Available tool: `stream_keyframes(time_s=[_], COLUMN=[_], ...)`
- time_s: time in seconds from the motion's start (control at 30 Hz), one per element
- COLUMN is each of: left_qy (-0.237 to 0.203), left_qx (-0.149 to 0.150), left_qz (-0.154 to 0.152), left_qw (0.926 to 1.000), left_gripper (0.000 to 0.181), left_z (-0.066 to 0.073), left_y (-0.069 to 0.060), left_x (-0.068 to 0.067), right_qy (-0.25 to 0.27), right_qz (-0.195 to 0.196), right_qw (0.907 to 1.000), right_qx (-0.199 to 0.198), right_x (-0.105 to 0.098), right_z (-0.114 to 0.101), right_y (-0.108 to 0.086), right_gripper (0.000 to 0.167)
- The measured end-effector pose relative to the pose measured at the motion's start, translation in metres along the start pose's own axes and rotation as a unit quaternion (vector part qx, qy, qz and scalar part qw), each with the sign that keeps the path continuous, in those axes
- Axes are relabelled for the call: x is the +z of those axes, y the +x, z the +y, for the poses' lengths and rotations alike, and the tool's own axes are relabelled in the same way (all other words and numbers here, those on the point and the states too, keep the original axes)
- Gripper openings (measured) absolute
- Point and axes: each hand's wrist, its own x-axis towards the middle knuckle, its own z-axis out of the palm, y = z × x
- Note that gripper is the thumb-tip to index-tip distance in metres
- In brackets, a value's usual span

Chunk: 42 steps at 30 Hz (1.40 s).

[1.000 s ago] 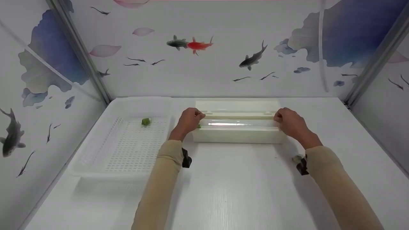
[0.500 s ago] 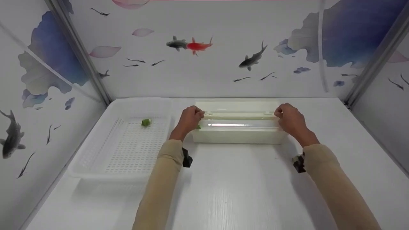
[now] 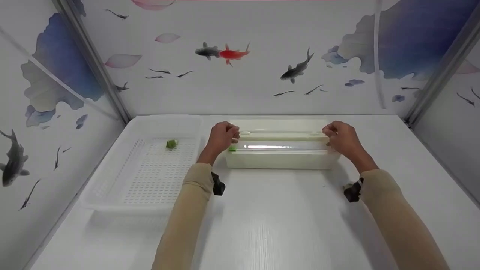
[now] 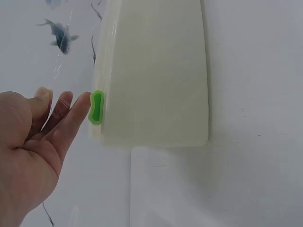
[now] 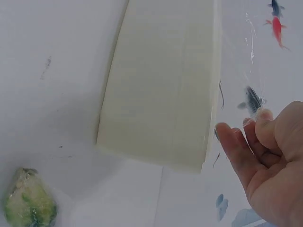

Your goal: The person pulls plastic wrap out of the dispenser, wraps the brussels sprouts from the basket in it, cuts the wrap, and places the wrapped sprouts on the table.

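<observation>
A cream cling film dispenser (image 3: 281, 160) stands at the back middle, its lid raised behind. Clear cling film (image 3: 281, 137) shows faintly as shiny streaks between the hands. My left hand (image 3: 222, 137) pinches one corner of the film between thumb and forefinger; another fingertip is by the green slider (image 4: 96, 108) at the dispenser's left end. At the other end my right hand (image 3: 343, 139) pinches the film likewise, its lower fingers loosely extended. A wrapped green-and-white vegetable piece (image 5: 30, 199) lies on the table, mostly hidden by the right wrist's camera in the head view.
A white perforated basket (image 3: 112, 200) stands on the left with a small green vegetable piece (image 3: 171, 144) in it. Printed wall panels (image 3: 255, 22) enclose the white table (image 3: 277, 221) at the back and sides.
Both hands keep their pinch and have risen slightly from the dispenser's front. Lower fingers have loosened, and the green slider shows more clearly. The basket and its contents stay put.
</observation>
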Motion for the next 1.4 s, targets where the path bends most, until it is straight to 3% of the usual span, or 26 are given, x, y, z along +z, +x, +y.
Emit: stream_keyframes(time_s=[0.13, 0.27, 0.43, 0.57, 0.83, 1.13, 1.4], left_qy=[-0.011, -0.02, 0.024, 0.061, -0.017, 0.04, 0.064], left_qx=[0.008, 0.012, 0.014, 0.025, 0.027, 0.049, 0.073], left_qz=[0.006, 0.0, -0.009, 0.002, 0.029, 0.033, 0.043], left_qw=[0.9999, 0.9997, 0.9996, 0.9979, 0.9991, 0.9974, 0.9944], left_gripper=[0.023, 0.023, 0.027, 0.024, 0.015, 0.013, 0.014], left_z=[0.003, 0.005, 0.002, -0.002, 0.001, 0.006, 0.011], left_y=[-0.002, -0.002, -0.001, 0.0, -0.002, 0.0, 0.001], left_x=[-0.001, -0.002, -0.004, -0.004, -0.004, -0.005, -0.011], right_qy=[0.045, 0.05, 0.034, 0.006, -0.014, -0.034, -0.037], right_qz=[-0.003, 0.014, 0.024, 0.021, 0.043, 0.029, 0.104], right_qw=[0.999, 0.9986, 0.9991, 0.9997, 0.9985, 0.9962, 0.9851], right_qx=[0.002, -0.001, -0.004, -0.01, -0.031, -0.075, -0.132], right_x=[0.0, 0.0, -0.003, -0.004, -0.002, -0.002, 0.006], right_z=[0.002, 0.002, 0.001, 0.003, 0.0, 0.001, -0.005], right_y=[0.002, 0.002, 0.0, -0.002, -0.002, -0.004, -0.005], right_gripper=[0.027, 0.024, 0.026, 0.031, 0.019, 0.028, 0.018])
